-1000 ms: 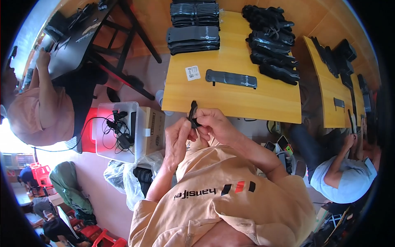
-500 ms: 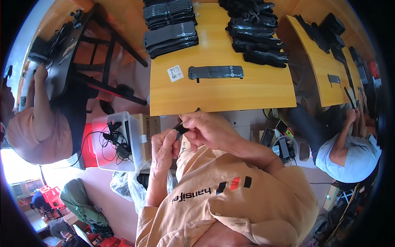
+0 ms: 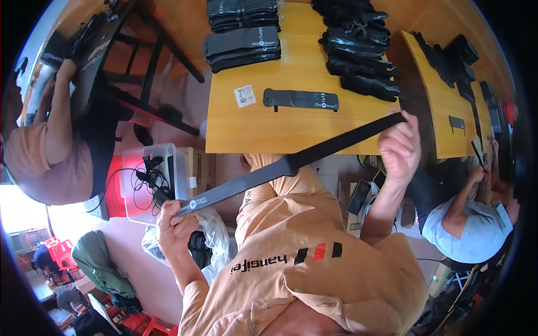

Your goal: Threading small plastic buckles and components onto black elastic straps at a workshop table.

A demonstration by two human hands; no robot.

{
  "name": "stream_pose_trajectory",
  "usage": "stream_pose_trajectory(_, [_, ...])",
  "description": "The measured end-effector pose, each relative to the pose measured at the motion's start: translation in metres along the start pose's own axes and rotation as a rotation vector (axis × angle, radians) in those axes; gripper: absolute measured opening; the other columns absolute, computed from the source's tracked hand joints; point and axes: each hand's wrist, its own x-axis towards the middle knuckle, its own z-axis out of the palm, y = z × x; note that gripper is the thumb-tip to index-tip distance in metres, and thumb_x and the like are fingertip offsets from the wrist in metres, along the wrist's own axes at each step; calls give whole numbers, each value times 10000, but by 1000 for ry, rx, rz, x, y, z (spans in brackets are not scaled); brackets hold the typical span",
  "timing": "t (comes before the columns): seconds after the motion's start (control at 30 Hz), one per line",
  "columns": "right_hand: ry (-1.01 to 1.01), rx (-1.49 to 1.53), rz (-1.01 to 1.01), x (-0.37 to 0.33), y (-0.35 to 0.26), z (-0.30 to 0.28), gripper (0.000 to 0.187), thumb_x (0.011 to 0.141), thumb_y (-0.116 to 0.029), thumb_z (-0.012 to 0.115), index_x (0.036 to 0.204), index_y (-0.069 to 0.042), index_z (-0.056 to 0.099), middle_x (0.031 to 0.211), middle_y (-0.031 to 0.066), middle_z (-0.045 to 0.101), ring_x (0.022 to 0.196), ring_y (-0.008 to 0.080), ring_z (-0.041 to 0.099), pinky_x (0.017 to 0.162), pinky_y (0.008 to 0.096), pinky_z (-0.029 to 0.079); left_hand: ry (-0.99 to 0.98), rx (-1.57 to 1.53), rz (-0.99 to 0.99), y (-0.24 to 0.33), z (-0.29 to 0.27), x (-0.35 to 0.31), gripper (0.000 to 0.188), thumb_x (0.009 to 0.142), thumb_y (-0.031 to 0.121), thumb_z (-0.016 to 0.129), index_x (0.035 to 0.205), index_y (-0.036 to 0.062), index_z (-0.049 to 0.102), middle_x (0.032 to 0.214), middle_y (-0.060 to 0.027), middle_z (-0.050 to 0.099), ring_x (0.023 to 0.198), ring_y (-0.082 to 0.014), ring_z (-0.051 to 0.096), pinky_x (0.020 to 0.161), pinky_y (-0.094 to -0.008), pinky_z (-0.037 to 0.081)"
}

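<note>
A long black strap (image 3: 258, 175) stretches diagonally across in front of me, wide at its left part and narrower and softer-looking toward the right, with a join near the middle. My left hand (image 3: 175, 225) is closed on its wide, printed end, low at the left. Higher up at the right, my right hand (image 3: 401, 147) pinches the narrow end above the table's front edge. Flat on the yellow table (image 3: 235, 131) lies a dark grey band (image 3: 300, 99) with small black tabs. A white label card (image 3: 245, 96) is beside it.
Stacks of grey bands (image 3: 241, 47) and a pile of black straps (image 3: 364, 61) stand farther back. A clear bin with cables (image 3: 134, 193) and a cardboard box (image 3: 200, 168) sit left below. People work at the black table (image 3: 84, 92) and the right-hand table (image 3: 443, 120).
My hands have moved from close together to far apart, left hand down-left, right hand up-right. The small dark piece between them now shows as a long, taut strap.
</note>
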Motion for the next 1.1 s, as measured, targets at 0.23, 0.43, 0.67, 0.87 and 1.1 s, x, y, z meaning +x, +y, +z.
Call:
stream_pose_trajectory(0.23, [-109,-157,-518,-54,-133,19,216,871,-62,469,695,-96,349,586,-25,303,464,74,314,434,220,394,305,-263,347,36,-69,-39,413,950,242,414,559,154,313,402,54,226,310,-48,183,320,-199,186])
stream_pose_trajectory(0.43, [185,-806,-731,-43,-82,35,63,870,-88,487,851,-28,485,531,-14,317,440,63,300,369,165,302,280,-25,352,-1,-13,46,295,951,306,450,745,100,403,613,48,282,501,-54,254,427,-204,233])
stream_pose_trajectory(0.67, [67,-1561,-516,-53,-52,46,182,847,-124,497,730,15,478,546,55,448,371,113,434,380,217,418,369,124,188,-74,-20,133,316,938,342,446,838,57,540,682,0,532,548,-73,476,476,-187,384])
stream_pose_trajectory(0.87, [255,-2274,-593,-44,-33,50,80,845,22,537,885,45,602,621,61,545,585,115,602,548,189,461,445,481,-170,-100,-36,151,629,891,562,392,816,-21,617,638,-106,633,512,-150,613,457,-233,481])
stream_pose_trajectory(1.1, [241,-2171,-613,-48,-47,49,143,847,34,549,966,69,619,744,84,592,646,137,635,585,193,493,668,924,-167,-76,-41,132,642,867,546,469,790,-73,623,608,-135,623,524,-169,617,442,-253,478])
